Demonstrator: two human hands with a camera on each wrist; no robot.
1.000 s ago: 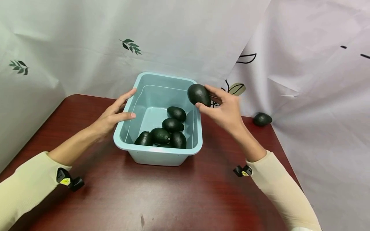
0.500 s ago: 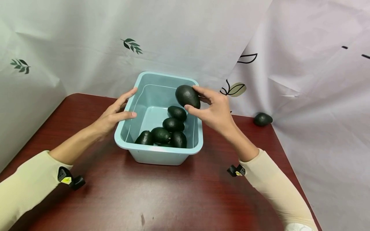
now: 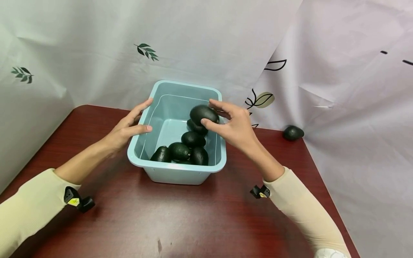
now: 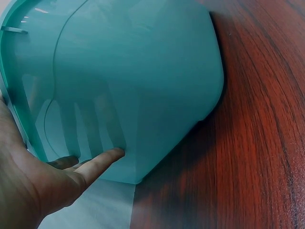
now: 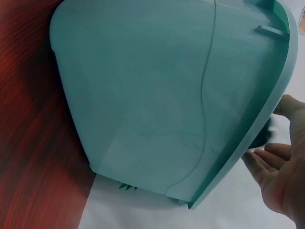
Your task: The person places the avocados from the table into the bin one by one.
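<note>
My right hand [image 3: 233, 123] pinches a dark green avocado [image 3: 202, 114] between thumb and fingers, over the right part of a light blue plastic basin [image 3: 175, 175]. Below it, partly covered by it in the head view, lies another avocado [image 3: 195, 128] in the basin. Several more, among them a middle avocado [image 3: 193, 139] and a front avocado [image 3: 179, 151], lie toward the near end. My left hand [image 3: 120, 132] holds the basin's left rim, thumb over the edge. In the left wrist view, fingertips [image 4: 116, 152] touch the outer wall. The right wrist view shows the held avocado [image 5: 262, 136] mostly hidden behind the rim.
A single avocado [image 3: 293, 133] lies on the reddish-brown table [image 3: 180, 222] at its far right corner. A pale curtain [image 3: 200, 43] with leaf prints hangs behind the table and along both sides.
My right hand has moved left and lower with the avocado, from beside the basin's right rim to inside its outline. The left hand stays on the rim.
</note>
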